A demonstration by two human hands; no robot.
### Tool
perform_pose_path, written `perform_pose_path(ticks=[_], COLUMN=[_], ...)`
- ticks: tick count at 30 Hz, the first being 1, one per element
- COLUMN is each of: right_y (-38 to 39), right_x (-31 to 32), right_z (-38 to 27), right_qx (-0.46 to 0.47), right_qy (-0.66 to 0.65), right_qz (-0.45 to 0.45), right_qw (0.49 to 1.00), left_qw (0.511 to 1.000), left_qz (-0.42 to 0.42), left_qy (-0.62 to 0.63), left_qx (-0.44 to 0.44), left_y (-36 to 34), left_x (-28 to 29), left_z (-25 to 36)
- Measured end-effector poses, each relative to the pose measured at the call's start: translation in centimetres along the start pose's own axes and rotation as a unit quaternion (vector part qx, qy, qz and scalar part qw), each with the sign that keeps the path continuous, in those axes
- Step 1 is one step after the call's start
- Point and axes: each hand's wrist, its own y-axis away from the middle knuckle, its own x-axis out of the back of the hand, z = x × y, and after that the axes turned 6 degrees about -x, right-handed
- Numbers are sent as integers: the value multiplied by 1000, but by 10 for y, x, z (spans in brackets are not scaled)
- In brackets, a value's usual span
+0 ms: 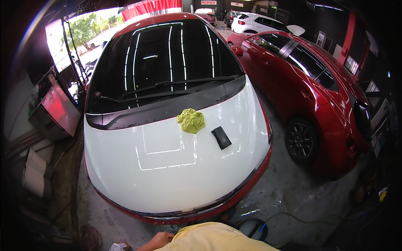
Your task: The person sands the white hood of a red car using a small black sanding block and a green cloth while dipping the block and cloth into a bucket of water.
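Observation:
Low in the picture, my left hand [163, 239] is beside my yellow shirt, its fingers curled closed; whatever they may hold is hidden. My right hand is out of sight. Ahead of me stands a car with a glossy white hood [167, 180] and red edges. A crumpled yellow-green cloth [191, 121] lies on the hood near the base of the windshield [167, 58]. To its right, apart from it, rests a small black rectangular pad or folded piece [221, 138]. Neither hand touches the cloth or the black piece.
A red car [301, 83] is parked close on the right, a white car [259, 24] farther back. Near my feet at right stands a dark round bucket [253, 229] with something blue at its rim; a hose [289, 214] runs along the floor. Cabinets [56, 111] line the left.

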Motion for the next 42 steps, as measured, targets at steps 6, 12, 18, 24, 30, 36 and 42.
perform_pose_path(ticks=[6,12,18,24,30,36,42], right_y=[18,35,60,55,5,10,54], right_x=[-12,-48,-90,-115,-139,-134,-68], right_z=[35,22,-43,-37,8,11,-13], right_qx=[40,63,169,178,172,177,-159], right_qy=[14,-37,28,52,21,-33,-271], right_qz=[17,137,284,283,236,102,-83], right_qw=[999,988,944,941,956,978,946], left_qw=[991,985,975,978,963,966,802], left_qz=[130,90,46,31,71,21,-67], left_qy=[-6,-41,-7,-54,-74,-64,588], left_qx=[-23,-139,-219,-200,-251,-248,79], left_y=[-36,-99,-144,-135,-142,-111,-66], left_x=[-34,-37,-59,-70,-78,-66,-64], left_z=[-49,-40,-26,-57,-113,-115,-154])
